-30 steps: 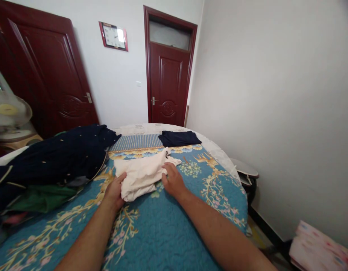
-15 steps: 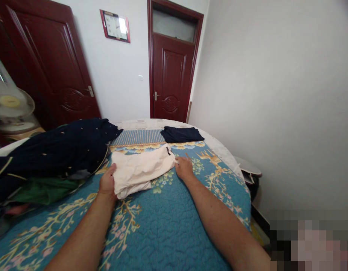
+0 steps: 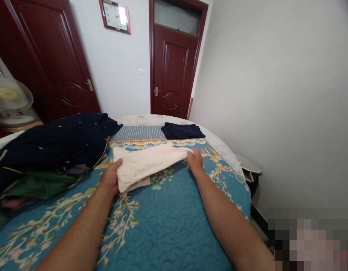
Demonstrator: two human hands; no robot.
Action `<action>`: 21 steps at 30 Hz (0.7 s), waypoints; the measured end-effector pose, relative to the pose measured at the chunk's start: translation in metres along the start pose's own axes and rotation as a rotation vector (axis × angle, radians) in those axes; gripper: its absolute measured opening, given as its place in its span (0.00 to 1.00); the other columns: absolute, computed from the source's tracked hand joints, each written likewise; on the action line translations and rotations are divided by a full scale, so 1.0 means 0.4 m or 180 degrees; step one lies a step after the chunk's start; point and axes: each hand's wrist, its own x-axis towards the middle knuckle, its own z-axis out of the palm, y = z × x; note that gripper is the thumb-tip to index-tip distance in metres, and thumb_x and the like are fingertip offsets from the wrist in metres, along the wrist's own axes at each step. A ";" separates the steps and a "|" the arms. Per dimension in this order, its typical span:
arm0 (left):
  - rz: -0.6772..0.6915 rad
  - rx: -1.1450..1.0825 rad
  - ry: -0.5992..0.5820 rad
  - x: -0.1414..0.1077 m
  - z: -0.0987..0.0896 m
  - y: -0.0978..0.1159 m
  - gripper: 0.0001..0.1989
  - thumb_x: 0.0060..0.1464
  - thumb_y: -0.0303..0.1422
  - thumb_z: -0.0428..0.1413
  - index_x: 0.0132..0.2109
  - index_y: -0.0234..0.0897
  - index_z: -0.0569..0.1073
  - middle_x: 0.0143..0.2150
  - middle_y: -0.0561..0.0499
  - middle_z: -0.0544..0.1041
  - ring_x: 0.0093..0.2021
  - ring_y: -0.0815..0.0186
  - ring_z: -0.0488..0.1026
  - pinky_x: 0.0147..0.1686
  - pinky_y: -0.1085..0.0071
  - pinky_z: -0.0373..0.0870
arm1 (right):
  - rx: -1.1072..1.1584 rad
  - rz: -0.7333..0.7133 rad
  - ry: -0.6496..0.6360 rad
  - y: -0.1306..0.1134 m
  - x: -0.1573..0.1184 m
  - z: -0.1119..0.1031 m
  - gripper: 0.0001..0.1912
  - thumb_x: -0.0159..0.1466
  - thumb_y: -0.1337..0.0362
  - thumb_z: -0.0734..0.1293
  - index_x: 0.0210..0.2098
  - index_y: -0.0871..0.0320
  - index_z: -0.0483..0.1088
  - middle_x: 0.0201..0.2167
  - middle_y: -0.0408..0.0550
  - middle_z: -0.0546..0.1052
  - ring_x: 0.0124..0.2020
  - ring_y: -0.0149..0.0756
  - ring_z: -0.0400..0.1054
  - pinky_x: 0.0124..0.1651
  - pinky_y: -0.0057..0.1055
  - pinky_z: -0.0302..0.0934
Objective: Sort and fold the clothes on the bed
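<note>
One cream-white soft fabric garment (image 3: 148,162) lies across a teal quilted cloth with flower-branch patterns (image 3: 168,229), which covers a round-edged table together with a white patterned cloth (image 3: 220,145) that shows along the far and right edges. The garment's long axis runs from left to right, rising slightly away from the person toward the right; its broad end is at the left and its narrow, drawn-out end points right.

Both hands hold it, one at each end. The left hand (image 3: 109,180) grips the broad end, thumb on top and the other fingers mostly hidden. The right hand (image 3: 195,161) is closed on the narrow tip, pinching it.

Beyond the garment, near the far edge, lies one folded navy cloth (image 3: 183,131), its long axis also left to right. To the left is one heap, in which a navy garment with pale flecks (image 3: 66,141) lies over a green cloth (image 3: 45,183); the heap's full count cannot be told. Behind stand two dark red panelled doors (image 3: 175,56), with one square-faced wall clock (image 3: 115,15) between them.
</note>
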 end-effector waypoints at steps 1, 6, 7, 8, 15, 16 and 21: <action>0.0037 0.0035 -0.0095 0.002 -0.001 -0.004 0.26 0.57 0.32 0.61 0.62 0.30 0.75 0.51 0.35 0.83 0.52 0.46 0.82 0.53 0.48 0.81 | 0.0053 0.0076 0.0073 0.012 0.009 -0.008 0.17 0.64 0.59 0.59 0.46 0.56 0.75 0.41 0.55 0.81 0.45 0.49 0.73 0.51 0.38 0.66; 0.0645 0.1708 -0.0553 0.009 -0.010 -0.031 0.27 0.53 0.42 0.62 0.59 0.35 0.78 0.56 0.39 0.82 0.55 0.47 0.80 0.57 0.50 0.77 | 0.0665 0.0719 0.0868 0.066 0.053 -0.045 0.08 0.59 0.57 0.64 0.35 0.53 0.69 0.33 0.51 0.76 0.41 0.49 0.70 0.49 0.40 0.65; 0.0897 0.2277 -0.0632 0.008 -0.011 -0.040 0.29 0.52 0.42 0.63 0.60 0.37 0.78 0.59 0.40 0.80 0.58 0.47 0.78 0.59 0.50 0.75 | 0.0736 0.0832 0.1037 0.076 0.063 -0.055 0.08 0.59 0.56 0.64 0.34 0.53 0.68 0.33 0.50 0.76 0.41 0.49 0.70 0.49 0.40 0.65; 0.1194 0.2806 -0.0695 0.006 -0.010 -0.050 0.32 0.51 0.43 0.64 0.63 0.38 0.77 0.62 0.40 0.78 0.62 0.46 0.75 0.62 0.49 0.72 | 0.0774 0.0928 0.1189 0.085 0.072 -0.067 0.08 0.60 0.56 0.63 0.35 0.52 0.67 0.33 0.50 0.76 0.42 0.48 0.70 0.49 0.40 0.65; 0.1950 0.4355 -0.0849 -0.016 0.037 -0.131 0.46 0.54 0.38 0.64 0.75 0.32 0.58 0.71 0.30 0.67 0.68 0.45 0.67 0.68 0.51 0.62 | 0.1166 0.1556 0.2012 0.160 0.116 -0.138 0.06 0.60 0.59 0.59 0.37 0.51 0.63 0.39 0.50 0.76 0.43 0.46 0.71 0.48 0.40 0.67; 0.1886 0.4388 -0.0798 -0.018 0.046 -0.132 0.45 0.55 0.37 0.63 0.75 0.31 0.58 0.67 0.30 0.71 0.64 0.46 0.71 0.65 0.52 0.65 | 0.1250 0.1598 0.2024 0.166 0.117 -0.136 0.06 0.59 0.59 0.60 0.36 0.51 0.62 0.38 0.49 0.75 0.42 0.45 0.71 0.47 0.39 0.67; 0.2381 0.4420 -0.0092 -0.042 0.077 -0.070 0.28 0.58 0.28 0.54 0.66 0.33 0.72 0.50 0.39 0.76 0.51 0.53 0.75 0.54 0.57 0.73 | 0.1698 0.1495 0.1777 0.148 0.107 -0.090 0.07 0.56 0.59 0.63 0.35 0.52 0.64 0.31 0.40 0.73 0.35 0.39 0.72 0.38 0.33 0.69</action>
